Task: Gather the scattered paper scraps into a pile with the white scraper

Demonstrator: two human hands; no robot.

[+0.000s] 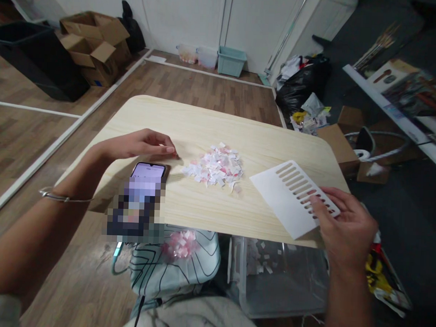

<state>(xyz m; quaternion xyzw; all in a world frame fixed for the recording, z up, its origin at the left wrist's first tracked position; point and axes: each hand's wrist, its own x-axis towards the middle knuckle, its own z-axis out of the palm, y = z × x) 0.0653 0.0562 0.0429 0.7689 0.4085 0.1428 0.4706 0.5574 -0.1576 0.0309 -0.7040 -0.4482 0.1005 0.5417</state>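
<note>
My right hand [348,227] grips a white card with a row of rounded slots [283,197] by its right end, thumb on top. The card is tilted over the right side of the pale wooden table [219,120]. A loose pile of small white and pink paper pieces [220,166] lies in the middle of the tabletop. Left of the pile, my left hand [149,144] hovers low or rests, its fingers curled and pressed together; anything between the fingertips is hidden. Just below that hand lies a lit phone [148,170], its lower part pixelated.
A patterned stool seat [146,270] with pink pieces [181,244] stands below the table's near edge. Beside it is a clear plastic bin [285,290] holding scraps. Cardboard boxes [100,59], a black bin [39,62] and a teal tub [231,61] stand beyond. A shelf [388,105] juts in at right.
</note>
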